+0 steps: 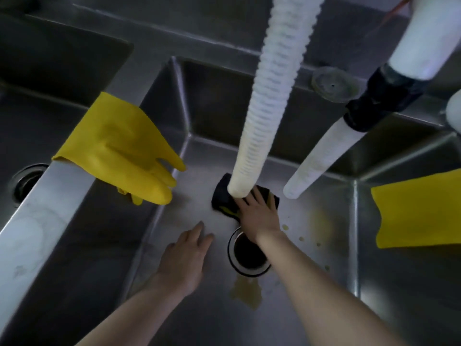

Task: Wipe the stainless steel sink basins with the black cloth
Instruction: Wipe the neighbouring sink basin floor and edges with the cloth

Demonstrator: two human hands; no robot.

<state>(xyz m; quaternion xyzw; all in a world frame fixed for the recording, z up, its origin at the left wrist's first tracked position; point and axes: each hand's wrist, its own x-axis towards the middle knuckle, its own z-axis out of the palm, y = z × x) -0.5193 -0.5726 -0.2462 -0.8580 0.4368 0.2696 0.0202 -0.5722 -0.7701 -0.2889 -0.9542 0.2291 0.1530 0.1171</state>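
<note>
Two bare hands work inside the middle basin (324,245) of the steel sink: the right hand (259,216) lies flat with spread fingers pressing the black cloth (220,197) against the basin floor, just beyond the round drain (247,260) and under the tip of a ribbed white hose (269,96); the left hand (185,255) is open and holds nothing, hovering or resting near the floor to the left of the drain. The cloth looks small, dark and bunched, with a yellow streak showing at its near edge. It is likely soft, light and limp, probably damp, so a flat palm on top should steer it better than a pinch at a corner. Yellowish puddles (245,292) and droplets lie around the drain, unwiped. A yellow rubber glove (119,148) drapes over the divider to the left.
</note>
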